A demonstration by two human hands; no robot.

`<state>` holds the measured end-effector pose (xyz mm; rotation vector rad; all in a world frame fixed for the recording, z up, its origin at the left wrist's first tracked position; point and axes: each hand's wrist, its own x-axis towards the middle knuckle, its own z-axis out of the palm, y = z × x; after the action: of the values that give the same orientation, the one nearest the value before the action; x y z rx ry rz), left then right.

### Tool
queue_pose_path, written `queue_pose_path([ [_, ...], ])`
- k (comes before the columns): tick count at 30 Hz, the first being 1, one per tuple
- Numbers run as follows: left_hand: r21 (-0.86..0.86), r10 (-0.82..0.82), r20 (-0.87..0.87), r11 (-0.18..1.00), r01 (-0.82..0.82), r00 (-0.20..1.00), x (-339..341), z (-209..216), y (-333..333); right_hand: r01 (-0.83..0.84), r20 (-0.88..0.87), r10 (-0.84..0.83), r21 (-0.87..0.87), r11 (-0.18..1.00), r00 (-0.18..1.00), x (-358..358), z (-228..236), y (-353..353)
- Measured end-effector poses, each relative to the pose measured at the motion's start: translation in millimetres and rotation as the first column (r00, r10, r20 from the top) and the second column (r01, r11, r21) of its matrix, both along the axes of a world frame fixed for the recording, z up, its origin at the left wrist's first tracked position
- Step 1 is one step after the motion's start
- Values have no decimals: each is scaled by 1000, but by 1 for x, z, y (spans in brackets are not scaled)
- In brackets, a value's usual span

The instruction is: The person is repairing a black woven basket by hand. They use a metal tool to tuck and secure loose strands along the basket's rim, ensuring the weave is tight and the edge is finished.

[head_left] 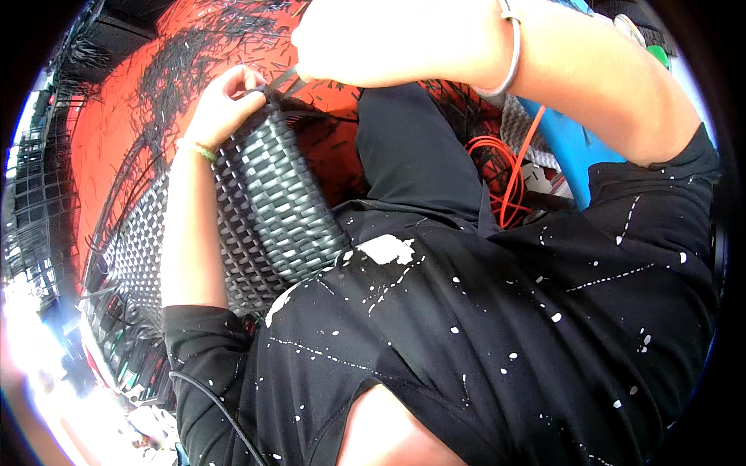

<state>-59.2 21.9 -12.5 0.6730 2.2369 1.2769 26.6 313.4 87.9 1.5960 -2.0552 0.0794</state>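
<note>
A black and silver-grey woven plastic basket [280,182] rests tilted against my lap and left side. My left hand [225,105] is closed at its upper edge, with thumb and curled fingers pinching the rim. Close by on the right, my right hand [334,46] is closed on a flat black plastic strip [286,81] that runs to the basket's edge. Overexposure washes out most of the right hand's fingers.
Black strip offcuts lie scattered over a red surface [116,147] ahead. Black mesh-like weaving [39,179] stands at the far left. On the right are a coil of orange-red cord [509,175] and a blue object [571,151]. My dark-trousered leg [420,147] stretches forward.
</note>
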Motion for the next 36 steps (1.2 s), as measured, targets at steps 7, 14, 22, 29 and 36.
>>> queue_pose_path([
  [7, -54, 17, 97, 998, -11, 995, 4, 12, -2, 57, 77, -53, -61, 997, 996, 9, -9, 6],
  [14, -66, 14, 75, 998, -10, 997, 7, 15, -4, 141, 73, -148, 93, 986, 986, 8, -4, 10],
  [22, -26, 4, 47, 1000, -3, 999, 10, 15, 3, 87, 84, -83, -42, 995, 993, -3, -7, 9],
  [29, -56, 61, 70, 997, -57, 996, 13, 18, 0, 67, -18, -70, -125, 990, 997, 4, -10, 5],
  [36, -90, 73, 27, 993, -70, 997, 21, 32, 17, 91, -6, -92, -115, 989, 996, 12, -3, 1],
])
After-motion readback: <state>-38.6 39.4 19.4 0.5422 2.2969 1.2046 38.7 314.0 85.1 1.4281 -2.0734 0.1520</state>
